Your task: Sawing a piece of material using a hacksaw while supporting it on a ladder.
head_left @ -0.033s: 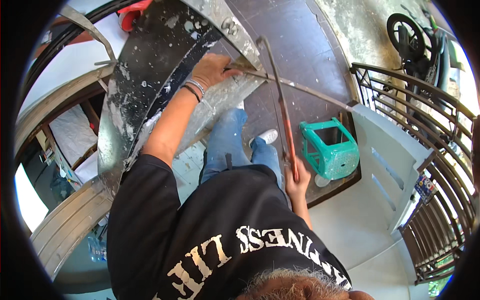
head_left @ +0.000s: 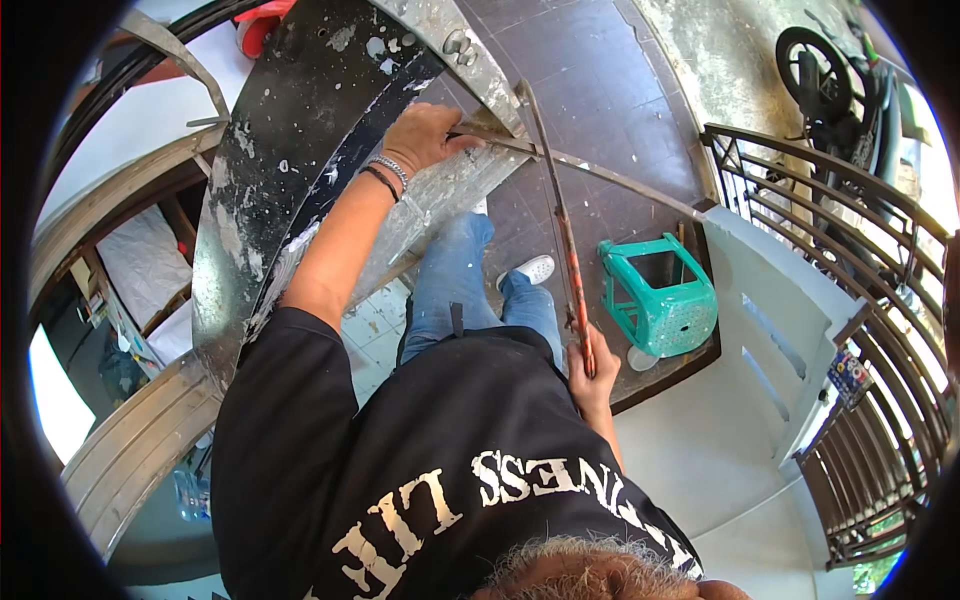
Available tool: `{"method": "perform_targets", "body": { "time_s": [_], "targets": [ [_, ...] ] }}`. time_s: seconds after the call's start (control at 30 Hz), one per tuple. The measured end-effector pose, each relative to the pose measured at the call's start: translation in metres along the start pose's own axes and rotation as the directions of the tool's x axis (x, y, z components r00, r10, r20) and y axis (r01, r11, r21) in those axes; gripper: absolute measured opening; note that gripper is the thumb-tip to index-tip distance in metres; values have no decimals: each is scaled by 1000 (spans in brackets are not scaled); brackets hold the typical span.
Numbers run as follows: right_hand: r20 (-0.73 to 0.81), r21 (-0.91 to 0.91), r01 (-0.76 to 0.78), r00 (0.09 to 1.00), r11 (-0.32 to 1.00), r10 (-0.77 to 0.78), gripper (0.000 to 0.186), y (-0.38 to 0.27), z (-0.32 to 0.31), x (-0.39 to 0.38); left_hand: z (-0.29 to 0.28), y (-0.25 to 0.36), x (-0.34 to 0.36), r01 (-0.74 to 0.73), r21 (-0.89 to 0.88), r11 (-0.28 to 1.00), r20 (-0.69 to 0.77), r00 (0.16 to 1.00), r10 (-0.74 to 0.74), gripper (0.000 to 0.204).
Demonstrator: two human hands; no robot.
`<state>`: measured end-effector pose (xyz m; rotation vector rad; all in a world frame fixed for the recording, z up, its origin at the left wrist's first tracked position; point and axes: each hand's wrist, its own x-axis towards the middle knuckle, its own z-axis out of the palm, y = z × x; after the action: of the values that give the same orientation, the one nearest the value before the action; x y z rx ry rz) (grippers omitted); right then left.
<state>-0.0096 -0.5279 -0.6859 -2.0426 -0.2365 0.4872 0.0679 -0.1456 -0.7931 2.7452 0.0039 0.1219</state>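
My left hand (head_left: 425, 138) is closed on a long, thin metal bar (head_left: 620, 178), pressing it against the edge of a paint-spattered work surface (head_left: 440, 205). The bar sticks out past that edge to the right. In my right hand (head_left: 597, 375) is the handle end of a hacksaw with a worn red frame (head_left: 572, 255). The saw points away from me and lies across the bar, just right of the work surface's corner. Where the thin blade meets the bar is too fine to make out.
A green plastic stool (head_left: 680, 320) is on the dark tiled floor to the right. Beyond it are a pale low wall (head_left: 770, 300), a dark slatted railing (head_left: 850, 180) and a parked motorcycle (head_left: 835, 80). Wooden frames (head_left: 150, 430) stand at left.
The hacksaw has slid slightly back toward me, along with my right hand. My left hand and the bar stay in place.
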Motion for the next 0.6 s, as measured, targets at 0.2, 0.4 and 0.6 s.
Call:
{"method": "perform_targets", "body": {
  "time_s": [0.2, 0.4, 0.6],
  "targets": [
    [46, -15, -15, 999, 1000, 16, 32, -28, 43, 149, 15, 3, 19, -32, 98, 995, -11, 999, 33, 55],
    [-32, 31, -27, 999, 999, 28, 36, 15, 8, 4, 10, -7, 3, -24, 125, 992, 50, 999, 17, 59],
    [-28, -27, 127, 991, 992, -128, 35, -2, 49, 115, 6, 2, 9, 14, 96, 995, -16, 1000, -13, 58]
  ]
}}
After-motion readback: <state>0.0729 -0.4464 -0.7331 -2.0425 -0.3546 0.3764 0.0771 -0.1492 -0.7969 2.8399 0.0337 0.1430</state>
